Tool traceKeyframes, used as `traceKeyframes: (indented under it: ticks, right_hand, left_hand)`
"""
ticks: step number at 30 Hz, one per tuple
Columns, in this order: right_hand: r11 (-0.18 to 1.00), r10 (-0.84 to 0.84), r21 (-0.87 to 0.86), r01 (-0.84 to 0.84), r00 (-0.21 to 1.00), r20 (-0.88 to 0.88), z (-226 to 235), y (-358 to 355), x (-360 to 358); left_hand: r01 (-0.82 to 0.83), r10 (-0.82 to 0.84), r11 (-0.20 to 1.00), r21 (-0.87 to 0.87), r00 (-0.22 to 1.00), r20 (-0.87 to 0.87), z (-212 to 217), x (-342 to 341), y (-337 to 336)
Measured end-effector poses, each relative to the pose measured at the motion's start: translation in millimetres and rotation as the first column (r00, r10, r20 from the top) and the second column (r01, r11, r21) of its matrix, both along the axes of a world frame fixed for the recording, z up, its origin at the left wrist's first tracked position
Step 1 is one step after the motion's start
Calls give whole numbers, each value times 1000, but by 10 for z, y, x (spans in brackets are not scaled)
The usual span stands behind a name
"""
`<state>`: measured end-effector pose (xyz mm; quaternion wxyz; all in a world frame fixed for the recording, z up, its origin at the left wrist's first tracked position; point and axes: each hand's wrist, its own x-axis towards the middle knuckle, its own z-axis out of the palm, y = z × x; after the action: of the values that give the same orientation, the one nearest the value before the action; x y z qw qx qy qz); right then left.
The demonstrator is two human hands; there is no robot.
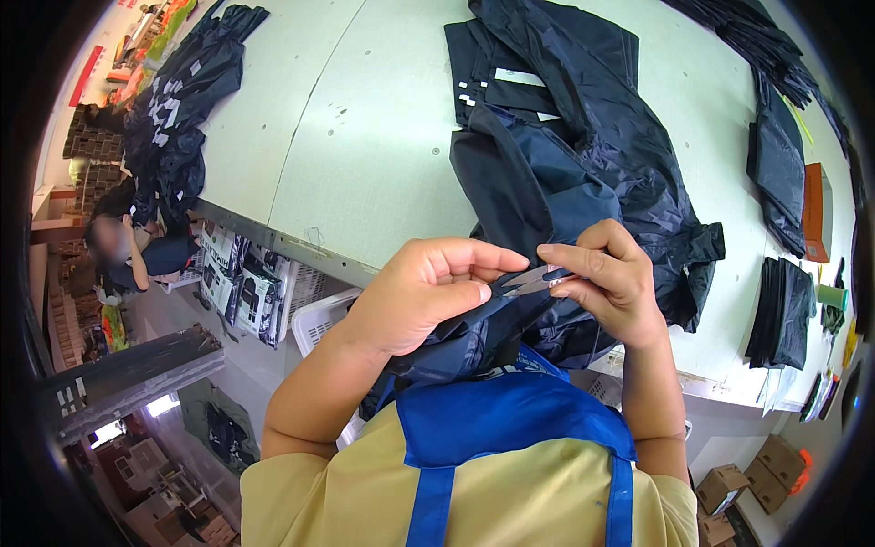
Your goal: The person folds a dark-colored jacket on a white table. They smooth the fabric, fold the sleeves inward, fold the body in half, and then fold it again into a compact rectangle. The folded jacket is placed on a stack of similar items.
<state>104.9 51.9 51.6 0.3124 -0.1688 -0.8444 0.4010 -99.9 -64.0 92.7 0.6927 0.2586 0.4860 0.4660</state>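
My right hand (615, 287) is closed around small thread snips (527, 286), with their pointed metal blades directed at my left hand. My left hand (424, 290) pinches an edge of a dark navy garment (561, 178) between thumb and fingers. The blade tips sit right by those fingertips, against the cloth; whether they touch a thread is too small to tell. Part of the garment hangs over the table's near edge in front of my blue apron, and the rest spreads across the table. Folded dark pieces with white labels (518, 77) lie under its far part.
The pale table (365, 137) carries dark garments (173, 109) at the far left and folded black stacks (782, 310) at the right. An orange box (817, 214) and a green thread spool (831, 295) stand there too. A person (137, 246) sits beyond the left edge, near packed bags (241, 287).
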Motion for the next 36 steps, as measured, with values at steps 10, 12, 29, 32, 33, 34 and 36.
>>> traceKeyframes:
  ticks: [10, 12, 29, 32, 33, 34, 36]
  right_hand:
    - [986, -15, -169, 0, 996, -85, -116, -5, 12]
    - [964, -141, -259, 66, 949, -283, -371, 126, 204]
    - [146, -774, -59, 987, 152, 615, -1815, 662, 3228]
    - [329, -743, 197, 924, 124, 658, -1853, 220, 2636]
    - [328, -676, 33, 944, 210, 707, -1784, 209, 2561]
    - [312, -605, -132, 941, 304, 736, -1712, 228, 2524]
    - [180, -583, -708, 683, 654, 483, -1676, 355, 2856]
  left_hand:
    - [-11, 11, 1000, -1, 998, -65, 1, -38, 15]
    - [-77, 82, 996, 51, 991, -107, 5, -93, -11]
    - [92, -75, 994, -62, 142, -987, -1503, -1817, -1300]
    - [246, 30, 969, 24, -20, -999, -1536, -1835, -1195]
    - [272, 53, 962, 31, -74, -996, -1541, -1845, -1180]
    - [297, 44, 954, 25, -56, -997, -1516, -1867, -1154]
    - [347, 27, 938, 16, -26, -999, -1370, -1951, -1060]
